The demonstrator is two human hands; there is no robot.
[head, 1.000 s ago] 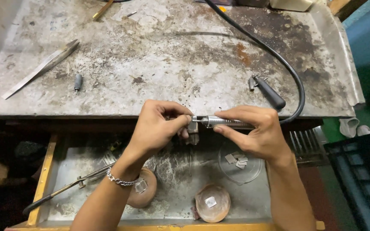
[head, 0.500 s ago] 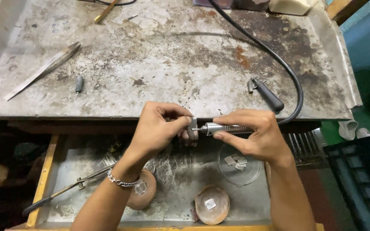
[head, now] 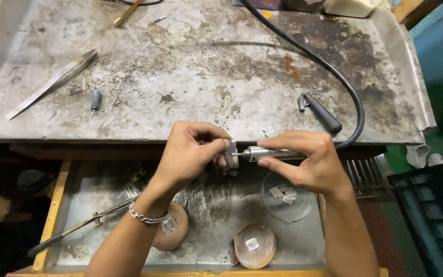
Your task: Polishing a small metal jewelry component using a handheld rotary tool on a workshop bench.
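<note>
Metal piece, small, flat and grey, sits pinched between the thumb and fingertips of the left hand, just in front of the bench edge and above the open drawer. The left grip is closed on that piece. To the right of the metal piece, the right hand is closed around a slim silver rotary handpiece, held level, its fine tip touching the metal piece. A chain bracelet circles the left wrist.

Nearer than the metal piece, in the drawer, lie two shallow brown dishes: one below and to the right with a small square plate in it, the other partly hidden under the left forearm. A clear round dish holding several small grey plates lies below the right hand. Long dark-handled tongs lie to the lower left.

Beyond the metal piece, on the stained grey bench, a black cable curves from the handpiece toward the far edge. A black-handled tool lies up and to the right, just inside that curve. Up and to the left rest a small dark cylinder and, farther left, long steel tweezers.
</note>
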